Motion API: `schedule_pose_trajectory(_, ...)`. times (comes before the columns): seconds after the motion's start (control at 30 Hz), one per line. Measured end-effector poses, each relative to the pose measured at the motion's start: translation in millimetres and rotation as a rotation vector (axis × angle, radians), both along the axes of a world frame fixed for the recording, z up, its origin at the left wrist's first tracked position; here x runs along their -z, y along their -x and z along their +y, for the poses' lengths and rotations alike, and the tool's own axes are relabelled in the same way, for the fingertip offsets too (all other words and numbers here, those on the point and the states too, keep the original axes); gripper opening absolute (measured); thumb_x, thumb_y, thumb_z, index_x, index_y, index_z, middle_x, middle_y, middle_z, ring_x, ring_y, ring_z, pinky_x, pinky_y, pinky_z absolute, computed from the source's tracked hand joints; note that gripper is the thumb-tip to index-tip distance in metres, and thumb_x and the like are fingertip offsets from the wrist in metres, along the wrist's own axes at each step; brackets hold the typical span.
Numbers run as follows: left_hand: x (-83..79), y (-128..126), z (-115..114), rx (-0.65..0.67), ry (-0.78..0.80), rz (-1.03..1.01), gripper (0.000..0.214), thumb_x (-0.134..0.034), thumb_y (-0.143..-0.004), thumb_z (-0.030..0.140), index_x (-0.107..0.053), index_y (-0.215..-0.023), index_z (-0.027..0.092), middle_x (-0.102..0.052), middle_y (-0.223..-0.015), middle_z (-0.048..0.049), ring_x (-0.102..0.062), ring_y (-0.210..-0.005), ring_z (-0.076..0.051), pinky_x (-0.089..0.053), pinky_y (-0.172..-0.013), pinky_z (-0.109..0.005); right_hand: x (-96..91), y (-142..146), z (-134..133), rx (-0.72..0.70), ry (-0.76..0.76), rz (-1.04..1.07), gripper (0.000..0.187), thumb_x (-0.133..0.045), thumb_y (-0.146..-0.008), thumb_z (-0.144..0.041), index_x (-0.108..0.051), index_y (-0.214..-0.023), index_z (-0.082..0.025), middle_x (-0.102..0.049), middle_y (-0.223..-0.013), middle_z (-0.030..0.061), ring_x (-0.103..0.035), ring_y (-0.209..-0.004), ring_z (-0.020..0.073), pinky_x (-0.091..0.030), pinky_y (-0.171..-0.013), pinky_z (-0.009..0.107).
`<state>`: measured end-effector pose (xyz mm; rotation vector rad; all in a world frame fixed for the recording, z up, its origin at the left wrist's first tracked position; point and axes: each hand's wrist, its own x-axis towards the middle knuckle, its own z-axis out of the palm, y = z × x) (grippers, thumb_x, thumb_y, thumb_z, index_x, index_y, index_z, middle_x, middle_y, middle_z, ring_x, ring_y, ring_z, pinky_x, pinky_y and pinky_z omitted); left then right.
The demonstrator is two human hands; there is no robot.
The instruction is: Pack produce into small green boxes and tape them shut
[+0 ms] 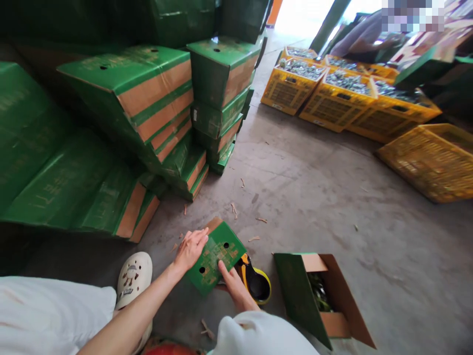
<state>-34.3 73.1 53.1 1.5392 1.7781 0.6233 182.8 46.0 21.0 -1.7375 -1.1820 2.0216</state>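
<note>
In front of me is a green cardboard box with two dark round holes and gold print on its top face. My left hand lies against its left edge, fingers stretched out and close together. On the near right side, my right hand grips the box with its thumb on the green face; the other fingers are hidden beneath. Just right of that hand is a yellow and black tape dispenser, partly covered by box and hand. An open green carton stands farther right with dark green, shiny contents.
Stacks of green cartons rise at left and ahead. Filled yellow crates stand at far right, near a person; a tilted yellow crate is closer. Paper scraps litter the floor. A white clog is by my left arm.
</note>
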Motion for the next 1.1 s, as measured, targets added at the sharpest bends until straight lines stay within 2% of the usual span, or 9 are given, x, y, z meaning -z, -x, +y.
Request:
schedule_pose_trajectory(0.17,-85.3,-18,23,0.060,-0.320,-0.050,0.049,-0.045,-0.109,0.035,-0.060,-0.155,0.028,-0.066,-0.154,-0.0092,-0.058,-0.145,-0.027,-0.042,-0.124,-0.052,-33.4,-26,35,0.128,-0.146,0.076,0.092,-0.063,-0.076,-0.091,-0.064,-0.144,-0.028,-0.074,-0.140,0.0128,-0.068,-0.133,0.0398,-0.062,-0.100,0.051)
schedule_pose_trajectory(0.33,-207.1,-15,26,0.204,-0.565,-0.070,0.082,-0.070,-0.090,0.028,-0.042,-0.167,0.026,-0.053,-0.166,-0.0107,-0.053,-0.149,-0.030,-0.046,-0.125,-0.049,-114.7,-52,88,0.204,-0.400,0.114,0.081,-0.065,-0.077,-0.089,-0.075,-0.127,-0.026,-0.078,-0.131,0.0159,-0.073,-0.124,0.0403,-0.065,-0.099,0.051)
schedule_pose_trajectory(0.43,-281.3,-7,14,0.268,-0.723,-0.029,0.086,-0.070,-0.090,0.026,-0.036,-0.170,0.027,-0.042,-0.174,-0.0084,-0.041,-0.160,-0.030,-0.033,-0.134,-0.050,-184.3,-52,109,0.146,-0.542,0.172,0.080,-0.070,-0.076,-0.087,-0.076,-0.128,-0.026,-0.077,-0.134,0.0182,-0.074,-0.121,0.0423,-0.067,-0.095,0.052)
schedule_pose_trajectory(0.57,-369.2,19,7,0.197,-0.949,-0.054,0.063,-0.061,-0.101,0.028,-0.049,-0.163,0.024,-0.050,-0.169,-0.0085,-0.045,-0.158,-0.026,-0.035,-0.134,-0.048,-300.7,-11,127,0.107,-0.807,0.210,0.090,-0.067,-0.079,-0.089,-0.074,-0.135,-0.018,-0.076,-0.134,0.0219,-0.074,-0.119,0.0437,-0.068,-0.087,0.052)
schedule_pose_trajectory(0.7,-452.3,88,46,0.053,-1.101,-0.120,0.053,-0.067,-0.100,0.032,-0.061,-0.150,0.018,-0.068,-0.151,-0.0082,-0.061,-0.143,-0.029,-0.044,-0.126,-0.054,-424.8,79,152,0.051,-1.057,0.241,0.084,-0.038,-0.107,-0.072,-0.050,-0.160,-0.009,-0.069,-0.144,0.0223,-0.074,-0.121,0.0311,-0.062,-0.096,0.043)
schedule_pose_trajectory(0.77,-483.0,136,78,-0.133,-1.185,-0.127,0.050,-0.069,-0.099,0.030,-0.064,-0.147,0.017,-0.071,-0.146,-0.0078,-0.062,-0.142,-0.028,-0.042,-0.127,-0.052,-466.2,132,165,0.005,-1.152,0.251,0.084,-0.035,-0.109,-0.068,-0.029,-0.172,-0.013,-0.061,-0.153,0.0218,-0.074,-0.122,0.0289,-0.061,-0.098,0.046)
schedule_pose_trajectory(0.83,-492.9,181,104,-0.426,-1.240,-0.102,0.050,-0.070,-0.097,0.026,-0.065,-0.145,0.017,-0.067,-0.150,-0.0090,-0.055,-0.149,-0.027,-0.034,-0.133,-0.047,-481.2,180,172,-0.058,-1.199,0.164,0.092,-0.046,-0.107,-0.070,-0.013,-0.176,-0.020,-0.060,-0.156,0.0188,-0.072,-0.126,0.0319,-0.061,-0.101,0.055)
schedule_pose_trajectory(0.9,-476.2,213,117,-0.669,-1.173,-0.088,0.054,-0.070,-0.096,0.025,-0.063,-0.149,0.018,-0.059,-0.160,-0.0110,-0.045,-0.157,-0.028,-0.024,-0.137,-0.047,-470.8,218,170,-0.212,-1.304,0.053,0.096,-0.059,-0.104,-0.064,-0.010,-0.177,-0.026,-0.056,-0.162,0.0152,-0.063,-0.140,0.0348,-0.053,-0.114,0.059)
schedule_pose_trajectory(1.1,-348.1,213,108,-0.432,-0.849,-0.074,0.073,-0.064,-0.100,0.042,-0.043,-0.165,0.016,-0.034,-0.177,-0.0164,-0.024,-0.167,-0.031,-0.018,-0.138,-0.049,-398.9,254,163,-0.476,-1.345,-0.148,0.073,-0.050,-0.110,-0.052,-0.025,-0.174,-0.027,-0.038,-0.175,0.0119,-0.043,-0.158,0.0345,-0.040,-0.126,0.057)
